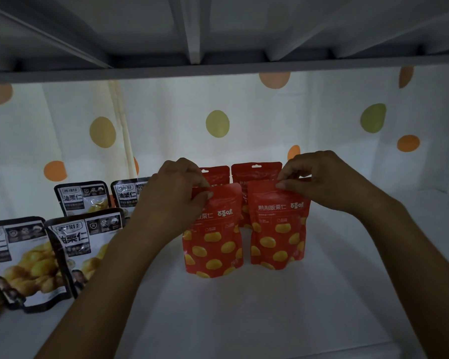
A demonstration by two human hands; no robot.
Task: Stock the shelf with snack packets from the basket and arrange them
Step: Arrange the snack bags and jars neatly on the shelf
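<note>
Two red chestnut packets stand upright side by side on the white shelf (244, 312). My left hand (176, 187) pinches the top edge of the left red packet (213, 244). My right hand (319, 174) pinches the top edge of the right red packet (278, 229). Behind them stand two more red packets, one on the left (217, 174) and one on the right (255, 172), partly hidden by the front pair and my hands. The basket is out of view.
Several black-and-white chestnut packets stand in two rows at the left, such as the front one (18, 260) and a rear one (82, 196). A dotted curtain (218, 123) backs the shelf. The upper shelf board (218, 71) hangs low overhead.
</note>
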